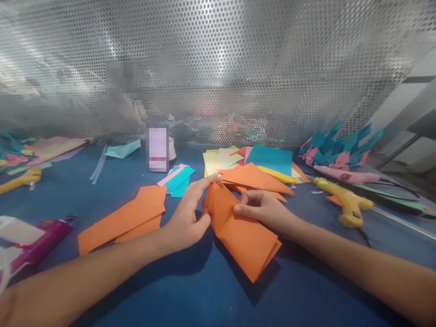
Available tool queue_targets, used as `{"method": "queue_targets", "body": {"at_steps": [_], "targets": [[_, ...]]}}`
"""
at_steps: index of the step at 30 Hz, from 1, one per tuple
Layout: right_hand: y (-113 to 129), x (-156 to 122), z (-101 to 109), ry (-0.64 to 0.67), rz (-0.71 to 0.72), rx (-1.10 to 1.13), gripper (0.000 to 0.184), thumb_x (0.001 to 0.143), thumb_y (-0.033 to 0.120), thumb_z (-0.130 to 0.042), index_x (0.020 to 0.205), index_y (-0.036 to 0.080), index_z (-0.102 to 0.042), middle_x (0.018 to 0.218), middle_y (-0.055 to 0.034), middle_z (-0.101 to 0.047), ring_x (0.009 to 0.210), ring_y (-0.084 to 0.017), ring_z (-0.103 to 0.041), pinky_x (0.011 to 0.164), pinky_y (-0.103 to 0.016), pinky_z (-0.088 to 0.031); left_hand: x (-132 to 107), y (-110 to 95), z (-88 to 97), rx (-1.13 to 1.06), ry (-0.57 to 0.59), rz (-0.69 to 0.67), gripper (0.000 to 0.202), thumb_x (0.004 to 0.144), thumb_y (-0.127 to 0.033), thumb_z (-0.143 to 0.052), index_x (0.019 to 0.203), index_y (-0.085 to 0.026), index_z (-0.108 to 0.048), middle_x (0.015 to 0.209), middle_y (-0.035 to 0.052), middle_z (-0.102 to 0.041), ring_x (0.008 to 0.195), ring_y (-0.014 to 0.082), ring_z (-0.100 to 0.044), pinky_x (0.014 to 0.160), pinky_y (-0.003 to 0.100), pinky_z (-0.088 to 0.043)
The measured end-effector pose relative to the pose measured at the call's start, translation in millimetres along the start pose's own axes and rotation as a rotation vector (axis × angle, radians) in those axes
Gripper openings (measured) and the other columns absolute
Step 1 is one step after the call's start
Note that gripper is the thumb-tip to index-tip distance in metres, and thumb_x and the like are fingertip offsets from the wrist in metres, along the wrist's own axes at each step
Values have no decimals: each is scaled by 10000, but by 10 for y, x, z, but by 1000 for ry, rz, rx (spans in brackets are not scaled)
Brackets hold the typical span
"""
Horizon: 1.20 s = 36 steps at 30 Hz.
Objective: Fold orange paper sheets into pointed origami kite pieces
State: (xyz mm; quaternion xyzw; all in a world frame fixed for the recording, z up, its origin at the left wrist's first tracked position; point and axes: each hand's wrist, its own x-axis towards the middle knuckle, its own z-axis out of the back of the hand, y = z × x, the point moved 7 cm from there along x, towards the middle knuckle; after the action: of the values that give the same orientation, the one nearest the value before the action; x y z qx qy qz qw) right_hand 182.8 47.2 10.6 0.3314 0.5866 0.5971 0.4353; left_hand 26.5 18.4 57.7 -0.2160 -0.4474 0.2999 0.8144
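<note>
Blue table [204, 295] bears paper stack [269, 159], glue gun [347, 206] beside orange sheet [245, 240].

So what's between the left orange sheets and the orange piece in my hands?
Your left hand, holding the folded orange piece; otherwise bare blue table, head view.

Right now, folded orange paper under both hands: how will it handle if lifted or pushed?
The folded orange paper: likely light and floppy, thin layers, so flaps may spring open once left hand and right hand let go. Probably slides easily on the blue table; flat, won't roll.
</note>
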Motion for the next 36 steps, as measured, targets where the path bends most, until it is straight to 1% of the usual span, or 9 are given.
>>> {"method": "queue_targets", "body": {"at_steps": [5,12,15,18,22,25,28,33,36], "targets": [[57,2,49,-30,19,-2,541,603,627,-715,549,183,-411,519,65,-419,462,-57,-352,438,-205,-248,-17,58,71,-38,-72,23,563,755,-4,-454,1253,-267,-463,1090,43,-546,1064,204,-512,968,383,-379],[37,5,80,-45,8,57,452,617,575,-711,635,183,-487,543,59,-434,464,-64,-386,438,-203,-267,53,34,159,6,-79,-10,319,755,-24,-447,946,-216,-617,792,20,-577,820,181,-558,777,347,-431],[17,41,147,-89,16,52,415,619,553,-688,646,184,-500,503,74,-398,428,-56,-338,425,-204,-240,82,83,129,-13,28,-18,265,787,-70,-418,741,-201,-643,675,16,-587,715,169,-560,748,357,-427],[8,57,228,-160,27,22,374,619,501,-679,619,186,-477,510,67,-426,436,-59,-356,434,-205,-256,103,130,100,-13,139,-18,342,804,-85,-383,548,-190,-583,601,-2,-620,642,146,-586,890,416,-392],[6,50,280,-224,28,-32,305,622,419,-666,595,187,-470,504,64,-440,438,-65,-366,431,-206,-252,124,116,89,-19,251,34,328,805,-101,-370,662,-199,-649,704,-23,-698,680,133,-644,1041,451,-305],[18,49,273,-234,34,-52,306,626,421,-637,576,194,-438,487,77,-405,433,-60,-333,429,-203,-241,103,26,29,54,360,61,344,911,-211,-355,832,-225,-689,929,-21,-722,891,147,-659,1100,451,-230],[33,46,256,-230,36,-81,287,625,396,-629,569,190,-437,495,74,-409,450,-61,-346,443,-201,-260,36,-126,-101,242,483,-13,241,901,-282,-472,793,-207,-675,946,-27,-713,872,146,-660,1123,460,-177],[1,45,242,-184,18,-117,237,611,341,-658,654,192,-479,554,55,-485,494,-94,-461,473,-218,-357,-44,-222,-231,488,497,38,261,873,-358,-539,727,-157,-619,955,32,-671,851,181,-637,1094,519,-220],[-45,64,277,-187,22,-128,263,656,369,-651,818,212,-517,673,24,-581,578,-139,-554,509,-249,-429,-100,-260,-311,476,528,20,216,851,-343,-571,932,-148,-622,1156,93,-602,1077,249,-558,1048,470,-334]]}}
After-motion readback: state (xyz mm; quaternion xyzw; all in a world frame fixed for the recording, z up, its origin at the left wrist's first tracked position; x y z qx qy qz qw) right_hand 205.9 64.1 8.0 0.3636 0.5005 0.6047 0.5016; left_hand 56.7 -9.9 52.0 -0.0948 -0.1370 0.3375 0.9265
